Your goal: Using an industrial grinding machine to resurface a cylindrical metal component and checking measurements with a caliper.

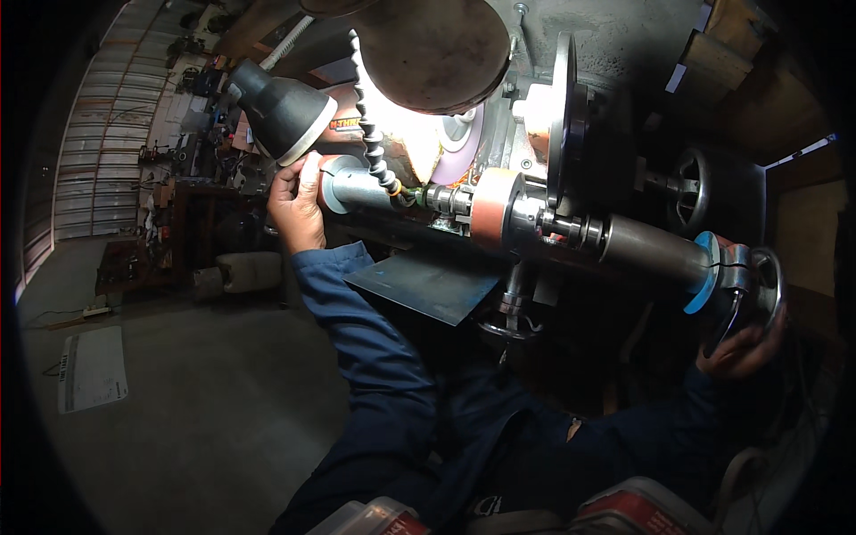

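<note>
Dim workshop, concrete floor, and I'm hunched over the grinder spindle (499, 214). My left hand (299, 201) wraps its left end by the lamp (281, 107) to steady it; my right hand (740, 352) cups the handwheel (758, 285) at its right end.

Approach to the pink grinding wheel (464, 134) is crowded: black cone-shaped lamp head (281, 111) and black segmented coolant hose (370, 125) stand to its left, large steel disc (562, 116) to its right. Open grey concrete floor (205, 392) lies lower left, beside a flat dark metal sheet (428, 285).
</note>
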{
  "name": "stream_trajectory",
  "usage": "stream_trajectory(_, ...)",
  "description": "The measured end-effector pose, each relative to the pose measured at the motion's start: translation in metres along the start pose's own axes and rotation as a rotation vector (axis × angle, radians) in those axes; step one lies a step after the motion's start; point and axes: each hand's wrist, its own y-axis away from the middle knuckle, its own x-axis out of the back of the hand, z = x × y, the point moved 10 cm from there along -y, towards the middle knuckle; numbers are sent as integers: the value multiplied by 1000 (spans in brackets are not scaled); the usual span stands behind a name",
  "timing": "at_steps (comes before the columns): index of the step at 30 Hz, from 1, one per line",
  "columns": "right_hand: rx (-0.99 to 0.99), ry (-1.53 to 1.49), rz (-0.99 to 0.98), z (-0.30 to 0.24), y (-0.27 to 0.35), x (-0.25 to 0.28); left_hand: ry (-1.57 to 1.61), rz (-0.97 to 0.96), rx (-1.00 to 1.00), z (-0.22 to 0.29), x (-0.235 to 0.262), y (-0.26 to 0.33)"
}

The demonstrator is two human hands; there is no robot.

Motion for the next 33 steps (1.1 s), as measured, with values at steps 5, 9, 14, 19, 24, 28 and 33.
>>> stream_trajectory(5,-330,-308,-162,11,-20,-18,-15,14,-9,5,-1,4)
stream_trajectory(9,-394,-334,-156,15,-24,-19,-16,13,-11,9,0,6)
stream_trajectory(14,-452,-342,-353,14,-41,-30,11,24,-13,16,0,9)
stream_trajectory(19,-544,-218,-552,26,-52,-40,-4,30,-4,9,-6,9)
stream_trajectory(24,-620,-162,-740,41,-51,-66,-41,58,-6,11,12,10)
stream_trajectory(28,-693,-245,-739,59,-49,-70,-21,29,-33,4,2,7)
stream_trajectory(33,-722,-329,-780,48,-42,-71,10,66,-42,12,11,10)
